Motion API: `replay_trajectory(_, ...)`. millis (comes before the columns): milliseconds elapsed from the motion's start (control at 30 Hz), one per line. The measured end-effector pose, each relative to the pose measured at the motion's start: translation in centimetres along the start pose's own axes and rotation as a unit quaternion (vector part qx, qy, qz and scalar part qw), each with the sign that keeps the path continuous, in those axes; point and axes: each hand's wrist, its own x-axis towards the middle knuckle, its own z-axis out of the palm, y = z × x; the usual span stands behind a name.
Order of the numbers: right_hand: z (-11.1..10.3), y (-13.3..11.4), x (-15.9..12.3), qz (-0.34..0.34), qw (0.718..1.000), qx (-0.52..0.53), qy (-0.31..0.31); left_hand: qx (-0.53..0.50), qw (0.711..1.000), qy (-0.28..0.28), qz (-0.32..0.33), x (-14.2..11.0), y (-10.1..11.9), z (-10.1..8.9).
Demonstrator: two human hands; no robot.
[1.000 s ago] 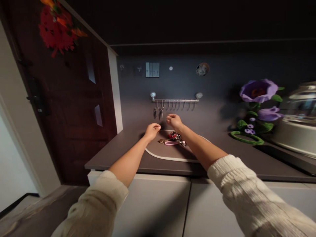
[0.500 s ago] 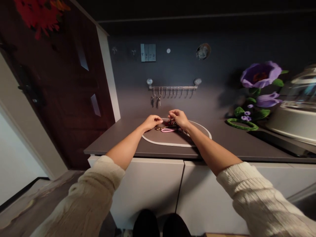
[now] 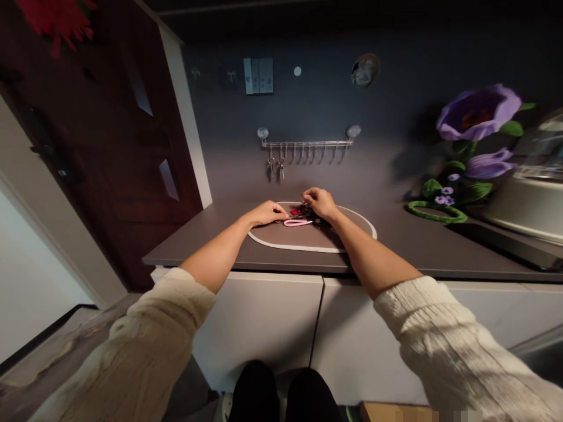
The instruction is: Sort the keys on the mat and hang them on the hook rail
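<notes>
A pile of keys and keychains point(image 3: 301, 212), with a pink loop strap point(image 3: 295, 223) and red charms, lies on an oval dark mat with a pale rim point(image 3: 352, 248) on the counter. My left hand point(image 3: 267, 212) rests on the left end of the pile, fingers curled down onto it. My right hand point(image 3: 321, 202) is closed over the right side of the pile, pinching something there. On the wall behind is a hook rail point(image 3: 308, 143) with two keys point(image 3: 276, 169) hanging at its left end.
A dark counter point(image 3: 211, 246) tops white cabinets point(image 3: 264, 328). A purple fabric flower ornament point(image 3: 472, 140) and a metal lidded appliance point(image 3: 528, 193) stand at the right. A dark wooden door point(image 3: 101, 152) is at the left. A switch plate point(image 3: 258, 75) is on the wall.
Both hands came down from near the hook rail onto the key pile on the mat. The view has tilted downward, and my feet now show.
</notes>
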Motion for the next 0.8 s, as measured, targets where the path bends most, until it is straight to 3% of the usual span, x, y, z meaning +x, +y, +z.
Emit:
replay_trajectory(300,-0.3,0.6,0.5,0.008,1.000,0.006,0.013,0.041,0.997,0.059,0.000,0.0,0.1,-0.1)
replay_trajectory(500,-0.1,0.7,0.6,-0.001,1.000,-0.005,-0.025,0.039,0.993,0.112,-0.011,0.3,-0.3,-0.4)
replay_trajectory(800,0.0,0.3,0.4,-0.038,0.992,-0.079,-0.086,-0.098,0.981,0.164,-0.028,1.1,-1.0,-0.5)
